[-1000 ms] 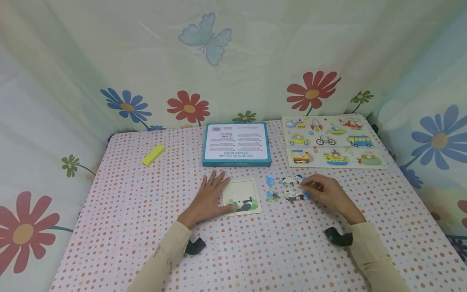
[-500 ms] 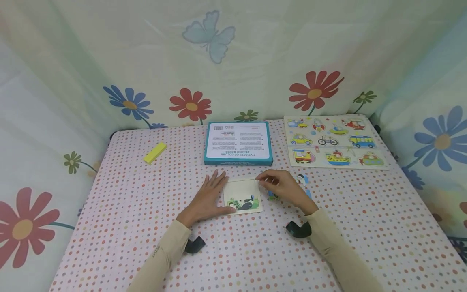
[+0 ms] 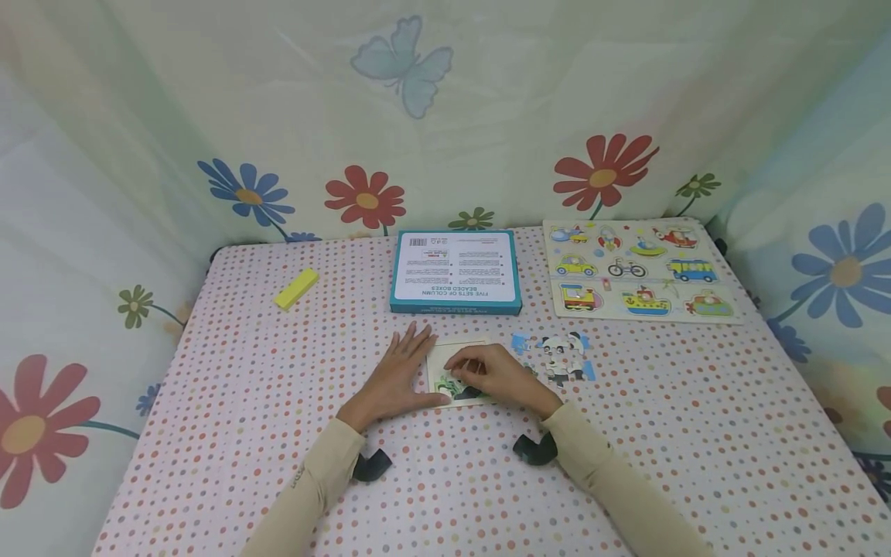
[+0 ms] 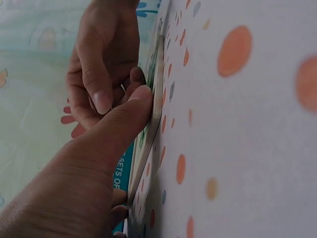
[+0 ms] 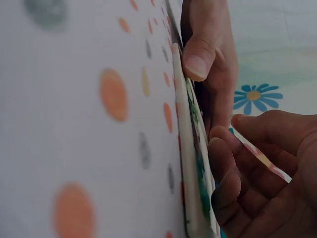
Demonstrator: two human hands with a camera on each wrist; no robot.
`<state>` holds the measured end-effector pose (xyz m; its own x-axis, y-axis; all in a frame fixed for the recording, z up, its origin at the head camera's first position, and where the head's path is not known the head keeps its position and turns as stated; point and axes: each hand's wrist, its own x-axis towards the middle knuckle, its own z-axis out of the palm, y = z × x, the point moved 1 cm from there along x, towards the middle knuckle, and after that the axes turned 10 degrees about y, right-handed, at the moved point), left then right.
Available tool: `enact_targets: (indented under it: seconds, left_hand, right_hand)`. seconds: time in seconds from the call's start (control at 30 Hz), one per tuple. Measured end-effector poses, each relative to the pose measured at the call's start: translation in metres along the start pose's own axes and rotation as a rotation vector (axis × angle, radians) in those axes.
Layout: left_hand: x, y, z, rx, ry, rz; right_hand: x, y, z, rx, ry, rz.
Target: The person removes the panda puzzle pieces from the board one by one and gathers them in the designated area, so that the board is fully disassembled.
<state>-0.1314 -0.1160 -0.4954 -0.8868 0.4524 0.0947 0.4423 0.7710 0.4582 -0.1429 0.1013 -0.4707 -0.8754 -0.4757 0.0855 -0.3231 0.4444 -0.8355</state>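
My left hand (image 3: 394,379) lies spread along the left side of a small square puzzle tray (image 3: 455,350), its thumb on the lower edge. Green and black panda pieces (image 3: 468,393) lie along the tray's bottom; its upper part is bare. Over the tray, my right hand (image 3: 497,374) pinches a small puzzle piece, nearly all hidden by the fingers. In the left wrist view the left thumb (image 4: 124,111) rests at the tray edge, right beside the right hand (image 4: 106,64). The right wrist view shows the right fingers (image 5: 225,153) close over the tray (image 5: 185,148).
Loose panda puzzle pieces (image 3: 557,352) lie just right of the tray. Behind it stands a teal-and-white box (image 3: 455,271). A wooden vehicle puzzle board (image 3: 643,271) lies at the back right, and a yellow block (image 3: 297,288) at the back left. The cloth-covered table (image 3: 452,495) ends at a flowered curtain.
My right hand has moved left from the loose pieces on the right to over the tray, fingertips held together. My left hand has stayed at the tray's left side.
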Motion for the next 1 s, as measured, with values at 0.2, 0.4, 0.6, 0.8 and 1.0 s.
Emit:
enact_targets:
  seconds: [0.2,0.4,0.6,0.8,1.0]
  left_hand:
    - [-0.0005,-0.0019,-0.0023,-0.032,-0.008,0.002]
    - [-0.0006,-0.0043,-0.0017,-0.045,-0.011,-0.003]
    - [-0.0007,-0.0060,-0.0008,-0.033,-0.009,0.004]
    - [-0.0007,-0.0067,-0.0005,-0.030,-0.012,0.011]
    - [-0.0012,-0.0063,-0.0006,-0.029,-0.011,0.015]
  right_hand:
    - [-0.0029,0.0025,0.0017,0.015,0.010,-0.011]
    - [-0.0020,0.0072,0.0043,0.011,-0.012,-0.030]
    - [-0.0023,0.0060,0.0068,-0.009,-0.026,-0.067]
    - [-0.0040,0.0024,0.0077,-0.077,-0.035,-0.087]
    - [-0.0048,0.0041,0.0093,-0.109,-0.049,-0.124]
